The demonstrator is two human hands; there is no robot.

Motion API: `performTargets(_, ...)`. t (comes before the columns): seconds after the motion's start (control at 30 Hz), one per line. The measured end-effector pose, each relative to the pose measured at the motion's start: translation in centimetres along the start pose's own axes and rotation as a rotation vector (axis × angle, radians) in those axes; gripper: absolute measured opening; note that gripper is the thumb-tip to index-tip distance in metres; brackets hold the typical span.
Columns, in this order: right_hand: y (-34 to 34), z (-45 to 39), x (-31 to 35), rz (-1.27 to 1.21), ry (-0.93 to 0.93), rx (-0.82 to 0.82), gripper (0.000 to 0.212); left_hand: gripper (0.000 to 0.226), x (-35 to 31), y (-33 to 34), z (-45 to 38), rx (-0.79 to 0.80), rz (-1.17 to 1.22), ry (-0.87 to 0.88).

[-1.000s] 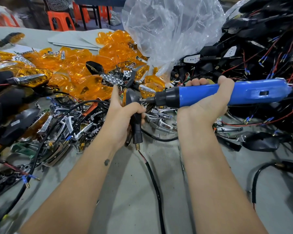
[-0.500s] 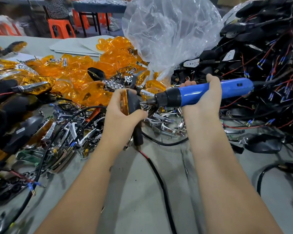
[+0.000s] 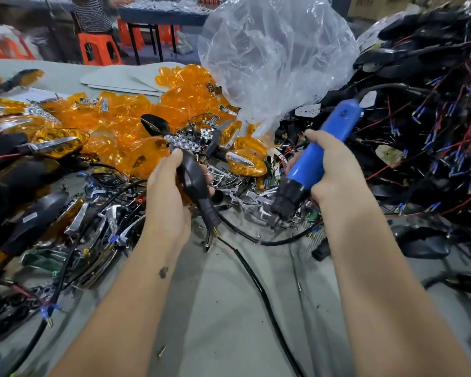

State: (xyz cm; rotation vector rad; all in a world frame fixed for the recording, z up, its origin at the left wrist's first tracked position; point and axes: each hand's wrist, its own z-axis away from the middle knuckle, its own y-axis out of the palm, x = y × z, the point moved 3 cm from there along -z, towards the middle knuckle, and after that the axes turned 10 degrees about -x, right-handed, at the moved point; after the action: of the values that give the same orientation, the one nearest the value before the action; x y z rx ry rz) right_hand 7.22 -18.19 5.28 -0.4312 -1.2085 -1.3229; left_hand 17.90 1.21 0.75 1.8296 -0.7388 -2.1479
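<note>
The grey table [image 3: 215, 330] bears a black cable [image 3: 259, 284] that runs from the near edge up to the stem of the turn-signal housing [image 3: 195, 180].

The left hand [image 3: 166, 197] grips the black turn-signal housing, with the thumb along its upper end and the fingers curled behind it. The housing is held clear of the table, its stem pointing down.

The right hand [image 3: 335, 170] is closed round the blue electric screwdriver [image 3: 317, 156]. The tool is tilted, its black nose down and to the left. The nose is near the housing but apart from it.

Loose chrome parts [image 3: 106, 219] lie in a heap beyond and to the left of the hands. Behind them lies a pile of orange lenses [image 3: 131, 123]. A stack of black wired housings [image 3: 433, 110] rises on the right.

A clear plastic bag [image 3: 269, 55] stands crumpled between the lenses and the wired housings, its lower end touching both piles. Its contents cannot be told.

An orange stool [image 3: 98, 49] stands beyond the table.
</note>
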Motion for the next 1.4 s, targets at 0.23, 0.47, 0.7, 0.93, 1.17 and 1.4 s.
performTargets(0.23,0.3,0.6,-0.5,0.360,-0.131,0.116,0.013,0.055,0.0,0.2,0.4,0.043,0.038,-0.031)
performTargets(0.47,1.4,6.1,-1.3,0.760,-0.732,0.255,0.032,0.034,-0.3,0.5,1.1,0.143,0.093,-0.013)
performTargets(0.7,2.8,8.4,-6.9,0.813,-0.533,0.539,0.021,0.039,-0.6,1.9,3.0,0.104,0.090,-0.165)
performTargets(0.93,4.6,9.4,-5.2,0.509,-0.531,0.358,0.021,0.055,-1.3,2.7,6.3,0.255,-0.054,-0.262)
performTargets(1.17,7.8,11.8,-5.8,0.937,-0.906,0.226,0.038,0.034,-5.8,1.6,5.4,-0.032,-0.168,-0.193)
performTargets(1.4,8.7,12.6,-8.2,0.774,-0.692,0.575,0.028,0.031,-15.5,-1.9,1.1,-0.090,-0.845,0.099)
